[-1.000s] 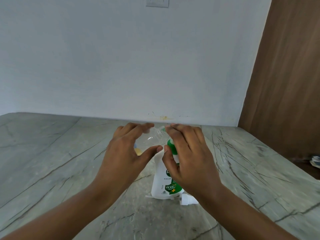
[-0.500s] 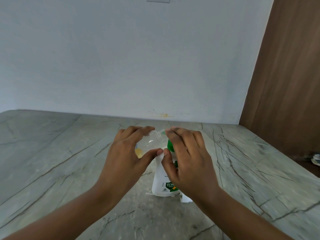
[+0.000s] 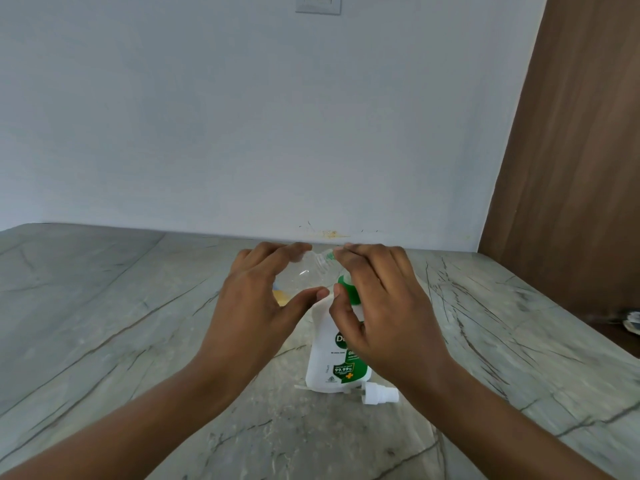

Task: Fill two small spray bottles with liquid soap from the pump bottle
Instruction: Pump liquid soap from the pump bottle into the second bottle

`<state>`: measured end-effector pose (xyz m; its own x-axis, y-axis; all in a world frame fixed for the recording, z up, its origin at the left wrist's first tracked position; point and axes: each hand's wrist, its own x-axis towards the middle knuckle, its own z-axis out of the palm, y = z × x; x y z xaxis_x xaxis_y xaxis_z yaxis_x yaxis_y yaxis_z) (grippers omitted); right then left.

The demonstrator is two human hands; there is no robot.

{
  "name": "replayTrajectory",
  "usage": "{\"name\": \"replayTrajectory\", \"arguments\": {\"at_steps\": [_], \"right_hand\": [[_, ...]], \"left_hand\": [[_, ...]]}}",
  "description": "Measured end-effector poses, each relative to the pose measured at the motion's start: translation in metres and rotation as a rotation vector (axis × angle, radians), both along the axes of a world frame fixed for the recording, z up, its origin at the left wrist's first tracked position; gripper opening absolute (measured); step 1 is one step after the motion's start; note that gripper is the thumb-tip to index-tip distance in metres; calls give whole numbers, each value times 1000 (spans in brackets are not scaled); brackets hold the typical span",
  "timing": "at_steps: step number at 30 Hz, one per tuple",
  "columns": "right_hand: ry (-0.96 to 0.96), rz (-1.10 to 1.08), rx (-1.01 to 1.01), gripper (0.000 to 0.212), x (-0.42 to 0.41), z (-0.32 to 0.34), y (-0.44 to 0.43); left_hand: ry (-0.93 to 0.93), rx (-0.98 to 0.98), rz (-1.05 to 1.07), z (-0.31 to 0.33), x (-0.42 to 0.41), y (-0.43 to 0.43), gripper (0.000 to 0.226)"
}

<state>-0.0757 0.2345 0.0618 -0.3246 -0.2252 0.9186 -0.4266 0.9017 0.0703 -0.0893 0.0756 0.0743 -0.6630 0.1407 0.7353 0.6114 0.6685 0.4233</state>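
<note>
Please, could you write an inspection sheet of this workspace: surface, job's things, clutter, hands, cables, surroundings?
Surface: grey veined marble counter, no spill seen.
Job's things: small clear plastic spray bottle, tilted in the air; white pump bottle with green top, upright; white spray cap, lying beside it.
Clutter: nothing seen.
Hands: left hand grips the clear bottle; right hand covers the green top, grip unclear.
Cables: nothing seen.
Surroundings: pale wall, white switch plate, brown wooden panel.

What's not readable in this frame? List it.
Head view:
1. Clear bottle fill level: left hand covers its body.
2. Soap bottle pump top, and whether the right hand holds anything: hidden behind that hand.
3. Object at right edge: blurred, cropped.
</note>
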Motion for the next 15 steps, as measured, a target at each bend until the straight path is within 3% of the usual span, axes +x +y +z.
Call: {"name": "replayTrajectory", "arguments": {"at_steps": [15], "right_hand": [[3, 32, -66, 35, -3, -6, -4]], "left_hand": [[11, -28, 8, -1, -1, -1, 53]]}}
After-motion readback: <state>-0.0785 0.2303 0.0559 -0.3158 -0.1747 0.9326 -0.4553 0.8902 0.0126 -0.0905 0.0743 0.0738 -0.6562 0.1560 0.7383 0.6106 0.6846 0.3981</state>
